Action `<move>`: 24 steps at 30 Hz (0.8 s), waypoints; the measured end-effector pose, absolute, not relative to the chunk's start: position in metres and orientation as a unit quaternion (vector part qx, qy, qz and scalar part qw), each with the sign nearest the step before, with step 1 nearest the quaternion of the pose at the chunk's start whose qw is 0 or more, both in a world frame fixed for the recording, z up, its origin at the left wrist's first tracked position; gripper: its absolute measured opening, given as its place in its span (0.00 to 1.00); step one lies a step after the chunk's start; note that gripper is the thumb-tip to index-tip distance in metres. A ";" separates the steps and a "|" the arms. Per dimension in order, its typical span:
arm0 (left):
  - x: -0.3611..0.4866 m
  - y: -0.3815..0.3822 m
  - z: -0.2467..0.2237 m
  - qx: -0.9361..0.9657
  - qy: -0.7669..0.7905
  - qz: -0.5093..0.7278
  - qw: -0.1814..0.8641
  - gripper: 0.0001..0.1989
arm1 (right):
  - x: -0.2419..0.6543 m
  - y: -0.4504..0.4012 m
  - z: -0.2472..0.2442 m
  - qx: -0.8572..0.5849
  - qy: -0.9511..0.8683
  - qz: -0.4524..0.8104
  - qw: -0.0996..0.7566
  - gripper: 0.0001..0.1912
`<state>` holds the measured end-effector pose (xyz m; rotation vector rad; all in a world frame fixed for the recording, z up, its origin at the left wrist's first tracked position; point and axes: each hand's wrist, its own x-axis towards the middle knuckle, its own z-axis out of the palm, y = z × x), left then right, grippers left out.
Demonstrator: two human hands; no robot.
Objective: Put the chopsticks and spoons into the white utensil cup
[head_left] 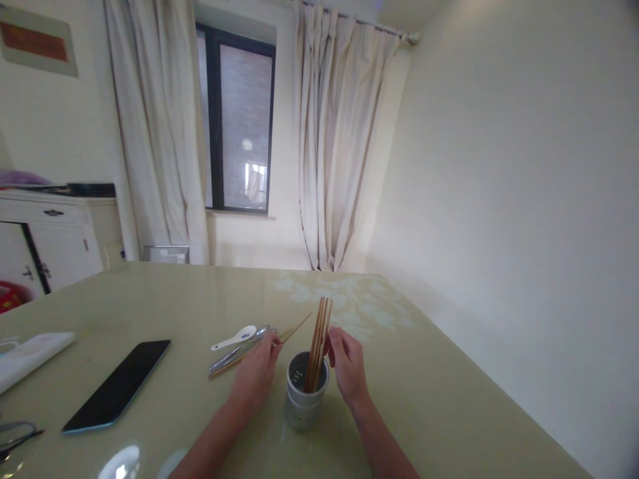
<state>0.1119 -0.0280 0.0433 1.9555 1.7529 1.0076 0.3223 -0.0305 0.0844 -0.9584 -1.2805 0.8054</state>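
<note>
A grey cylindrical utensil holder [305, 406] with holes inside stands upright on the table in front of me. Several brown chopsticks [317, 342] stand in it, leaning slightly right, their upper ends above the rim. My right hand [348, 364] is closed at their right side, thumb and fingers pinched against them. To the left of the holder, my left hand [257, 372] is closed around thin chopsticks, whose tips [298, 325] point up and right. Beside that hand lie shiny metal cutlery [238, 352] and a white ceramic spoon [234, 338] with a blue pattern.
On the left of the glossy green table [449, 412] lie a black-screened phone [120, 386], a white object [32, 359] and a pair of glasses [17, 436]. A white cabinet [54, 233], a curtained window [244, 126] and walls stand beyond the table.
</note>
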 end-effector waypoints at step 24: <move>0.079 -0.022 0.048 0.699 0.683 0.211 -0.015 0.16 | 0.356 -0.004 0.085 -0.388 -0.383 0.322 0.774 0.26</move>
